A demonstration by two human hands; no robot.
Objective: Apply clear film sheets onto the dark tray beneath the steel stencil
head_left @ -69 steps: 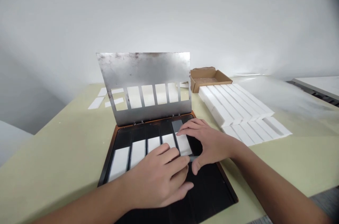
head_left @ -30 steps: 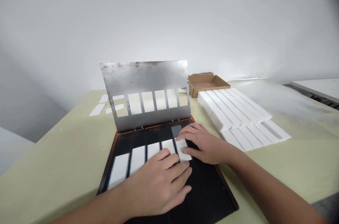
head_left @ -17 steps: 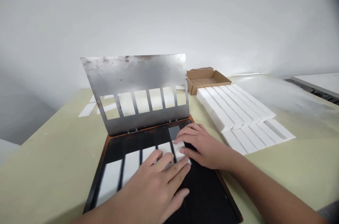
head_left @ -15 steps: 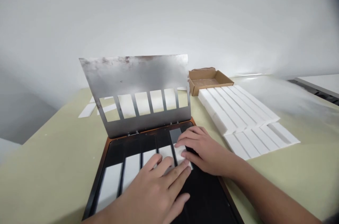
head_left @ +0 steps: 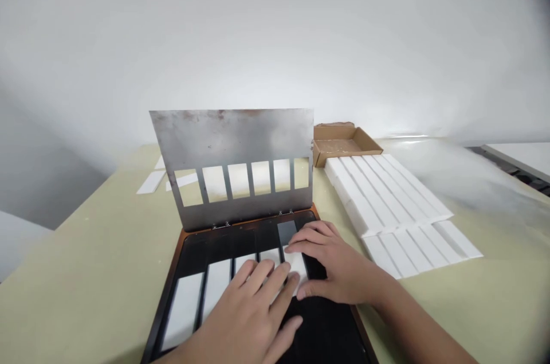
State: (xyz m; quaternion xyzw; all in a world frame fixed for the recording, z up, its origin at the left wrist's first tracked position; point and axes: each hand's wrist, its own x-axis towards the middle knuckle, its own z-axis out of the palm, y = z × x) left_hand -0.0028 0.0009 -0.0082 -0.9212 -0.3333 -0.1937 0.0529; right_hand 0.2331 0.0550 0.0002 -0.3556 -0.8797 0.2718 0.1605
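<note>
A flat black tray (head_left: 223, 246) with an orange-brown edge lies before me, its hinged metal plate (head_left: 232, 137) raised at the back. Several white strips (head_left: 184, 309) lie side by side in the tray. My left hand (head_left: 253, 306) stretches over the middle strips, palm down, its fingertips reaching the rightmost white strip (head_left: 296, 263). On that same strip rest the fingers of my right hand (head_left: 339, 266), with its thumb lower down, near the strip's right edge. A dark grey rectangle (head_left: 286, 232) shows just above this strip. The left hand hides parts of the middle strips.
To the right are stacked white grooved blocks (head_left: 382, 192), with more white pieces (head_left: 419, 249) in front. An open cardboard box (head_left: 344, 145) stands behind them. Loose white pieces (head_left: 151, 182) lie at the back left. Clear plastic sheeting (head_left: 455, 175) covers the table's right side.
My right thumb has moved away from its fingers, down the strip. My left fingertips have drawn back slightly to the left. The whole view has shifted a little with my head.
</note>
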